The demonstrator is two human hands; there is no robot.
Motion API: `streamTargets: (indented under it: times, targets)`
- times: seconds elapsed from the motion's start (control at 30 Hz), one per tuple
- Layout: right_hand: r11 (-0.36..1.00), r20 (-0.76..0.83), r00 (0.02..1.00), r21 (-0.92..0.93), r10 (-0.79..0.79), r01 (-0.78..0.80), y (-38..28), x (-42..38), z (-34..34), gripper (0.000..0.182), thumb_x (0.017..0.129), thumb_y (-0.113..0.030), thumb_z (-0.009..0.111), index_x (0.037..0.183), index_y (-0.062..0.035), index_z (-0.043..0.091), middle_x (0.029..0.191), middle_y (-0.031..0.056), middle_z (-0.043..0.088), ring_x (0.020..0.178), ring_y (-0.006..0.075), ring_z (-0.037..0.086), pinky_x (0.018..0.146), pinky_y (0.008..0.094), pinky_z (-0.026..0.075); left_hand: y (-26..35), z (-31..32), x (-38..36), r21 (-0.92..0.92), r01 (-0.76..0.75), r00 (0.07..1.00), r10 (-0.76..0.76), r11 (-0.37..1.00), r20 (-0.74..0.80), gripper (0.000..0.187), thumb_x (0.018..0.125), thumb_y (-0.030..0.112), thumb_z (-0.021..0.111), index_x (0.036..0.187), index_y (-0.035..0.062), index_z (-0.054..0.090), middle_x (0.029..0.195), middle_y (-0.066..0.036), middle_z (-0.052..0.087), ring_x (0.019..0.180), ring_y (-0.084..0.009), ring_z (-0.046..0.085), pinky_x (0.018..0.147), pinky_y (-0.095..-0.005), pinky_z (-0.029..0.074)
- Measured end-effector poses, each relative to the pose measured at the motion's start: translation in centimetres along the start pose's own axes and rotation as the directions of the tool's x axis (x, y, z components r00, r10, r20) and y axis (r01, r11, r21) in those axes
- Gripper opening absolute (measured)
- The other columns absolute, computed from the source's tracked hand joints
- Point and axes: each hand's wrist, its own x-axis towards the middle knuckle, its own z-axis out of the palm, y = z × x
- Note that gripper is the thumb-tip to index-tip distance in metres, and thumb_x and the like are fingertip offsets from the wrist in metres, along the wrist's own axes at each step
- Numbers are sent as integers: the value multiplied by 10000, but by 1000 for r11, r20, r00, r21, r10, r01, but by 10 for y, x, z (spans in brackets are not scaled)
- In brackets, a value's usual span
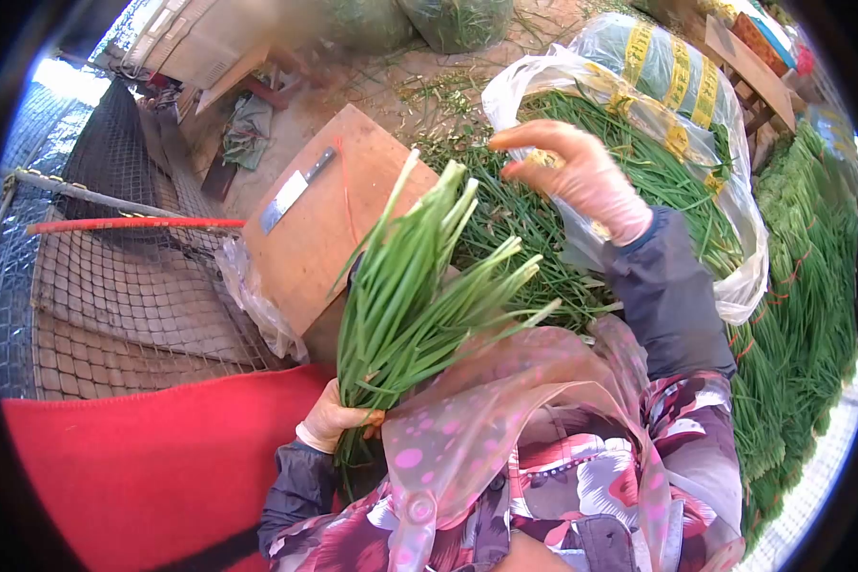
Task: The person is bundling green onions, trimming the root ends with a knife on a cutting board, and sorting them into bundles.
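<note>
Scattered greens litter the brown floor (367, 105) on the far side, beyond a wooden board (291, 262) bearing a knife (286, 198). On the near left, the left hand (338, 418) wraps tightly around a bunch of green stalks (391, 305). The right hand (582, 176), thumb and fingers curved apart, hovers near the plastic bag (748, 276) at right.
</note>
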Motion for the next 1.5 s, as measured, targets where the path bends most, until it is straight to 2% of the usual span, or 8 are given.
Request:
streamTargets:
  times: [0.17,0.4,0.6,0.77,0.93,1.1,1.37,1.5]
  targets:
    - [955,240,948,-156,-210,251,-1,12,38,466,699,-483,725,926,-75,725,968,132,676,947,300,626,832,384,489,-5,6,2,64,-32,999,30,997,27,458,727,-26,713,1157,31,568,839,-54,620,631,-120,559,518,-257,434]
    - [862,629,729,178,272,-475,-22,-3,50,235,858,-256,674,937,-37,705,833,99,688,792,165,634,755,309,492,4,13,4,144,-36,999,34,989,14,505,708,-25,719,1191,21,582,1129,-15,630,1011,-101,559,910,-285,436]
    - [852,235,905,317,355,-417,6,-29,80,173,886,-196,638,955,-47,690,858,101,701,709,182,647,698,302,509,3,9,10,102,19,997,-27,995,78,553,713,-24,718,1234,43,544,1104,3,618,1004,-92,548,891,-268,443]
    - [529,56,668,562,742,-636,59,-45,50,153,908,-148,597,921,-19,679,760,50,665,651,73,575,627,268,488,-6,-2,-1,102,-55,996,47,993,77,458,724,-39,689,1158,36,560,933,-41,616,711,-104,560,588,-246,456]
    - [711,365,615,-446,699,-543,81,-105,15,380,782,-182,644,1140,-54,645,951,179,683,896,266,673,815,347,509,-13,-22,-12,-42,34,999,-32,999,31,598,679,16,709,1234,-14,488,717,-95,596,500,-162,543,489,-301,474]
    - [882,393,868,227,304,-412,27,-76,30,398,841,-175,685,1218,-70,607,996,68,690,912,139,621,848,301,477,-25,-30,4,-225,-93,985,124,970,124,671,704,31,660,1313,-42,389,604,-133,537,421,-200,501,472,-365,482]
    - [511,57,591,440,805,-738,61,-75,-18,257,919,-239,578,914,2,668,757,42,663,506,59,535,512,209,443,-36,-25,7,-310,-119,972,174,943,156,539,737,80,661,1206,-63,437,562,-118,504,415,-200,491,465,-369,468]
    - [421,607,495,274,622,-864,3,-81,-33,274,901,-266,593,909,-12,692,794,61,702,565,110,621,583,246,495,-26,-17,17,-294,-159,971,203,942,125,406,760,110,639,1094,-70,496,510,-95,467,424,-204,481,476,-371,456]
